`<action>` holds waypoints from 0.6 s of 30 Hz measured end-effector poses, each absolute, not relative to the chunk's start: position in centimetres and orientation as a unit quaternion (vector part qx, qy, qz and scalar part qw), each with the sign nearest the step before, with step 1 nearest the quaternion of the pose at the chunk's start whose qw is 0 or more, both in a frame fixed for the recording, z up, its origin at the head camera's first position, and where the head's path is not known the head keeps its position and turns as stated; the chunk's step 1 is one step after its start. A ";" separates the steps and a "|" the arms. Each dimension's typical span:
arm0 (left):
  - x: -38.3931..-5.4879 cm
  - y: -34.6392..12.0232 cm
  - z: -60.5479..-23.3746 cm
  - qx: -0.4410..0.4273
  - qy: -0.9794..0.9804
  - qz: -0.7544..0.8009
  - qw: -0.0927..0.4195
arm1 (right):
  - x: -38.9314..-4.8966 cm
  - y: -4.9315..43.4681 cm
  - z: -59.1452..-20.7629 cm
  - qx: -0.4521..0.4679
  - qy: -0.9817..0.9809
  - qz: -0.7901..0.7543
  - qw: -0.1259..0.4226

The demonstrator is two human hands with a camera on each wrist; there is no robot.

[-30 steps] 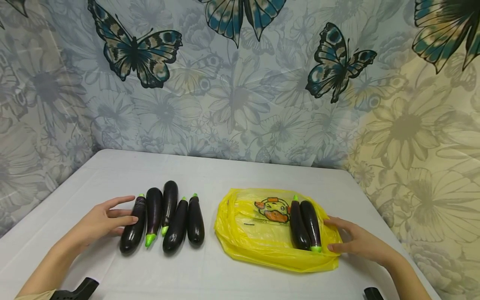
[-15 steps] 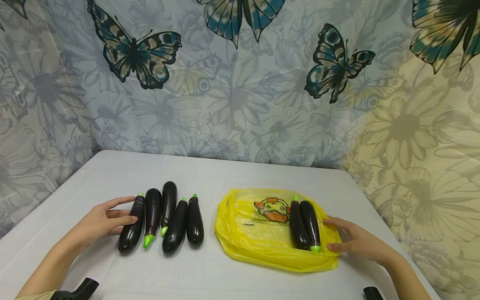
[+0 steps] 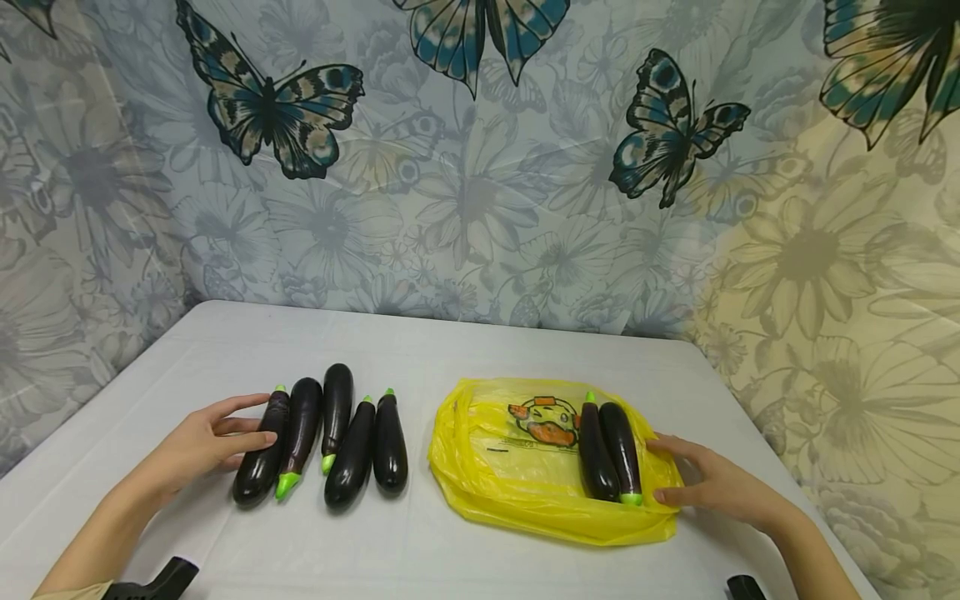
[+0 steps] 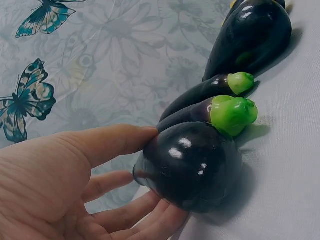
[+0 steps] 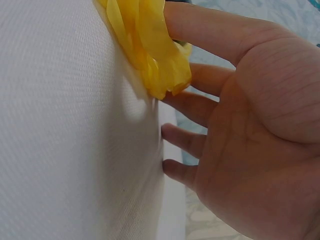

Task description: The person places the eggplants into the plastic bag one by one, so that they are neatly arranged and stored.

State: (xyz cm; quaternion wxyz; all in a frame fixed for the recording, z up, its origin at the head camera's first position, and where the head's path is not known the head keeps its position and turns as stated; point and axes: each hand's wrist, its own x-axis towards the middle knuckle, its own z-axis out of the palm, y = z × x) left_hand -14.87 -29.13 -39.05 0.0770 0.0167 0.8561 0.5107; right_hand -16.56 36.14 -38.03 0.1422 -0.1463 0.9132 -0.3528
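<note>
The left hand (image 3: pixel 197 446) rests against the leftmost eggplant (image 3: pixel 262 462) of a row of five lying on the white surface (image 3: pixel 420 350). Its fingers (image 4: pixel 112 142) are only loosely bent: the thumb lies along the top of that eggplant and the other fingers touch its rounded end from the side and below, as the left wrist view shows, so the hand cups it without closing round it. The leftmost eggplant lies with its green stem pointing away from the person. Just to the right of it, and touching it, the second eggplant (image 3: pixel 298 433) lies with its green stem toward the person. Next in the row come the third eggplant (image 3: pixel 337 410), the fourth eggplant (image 3: pixel 352 458) and the fifth eggplant (image 3: pixel 391 446), side by side and close together.

Well to the right of the row lies a yellow plastic bag (image 3: pixel 517 475) with a printed cartoon figure, flat on the surface. Two bagged eggplants (image 3: pixel 609 454) lie side by side on its right part. The right hand (image 3: pixel 716 483) lies at the bag's right edge, fingers (image 5: pixel 200 30) stretched out and relaxed, the thumb on the yellow plastic and the rest beside and under the crumpled rim; it grips nothing.

Behind the surface hangs a backdrop cloth (image 3: pixel 480 167) printed with butterflies and flowers.
</note>
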 end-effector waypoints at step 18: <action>-14.8 -29.3 -38.8 0.014 0.861 0.505 0.068 | -16.6 36.2 -38.1 -0.157 0.910 -0.357 0.138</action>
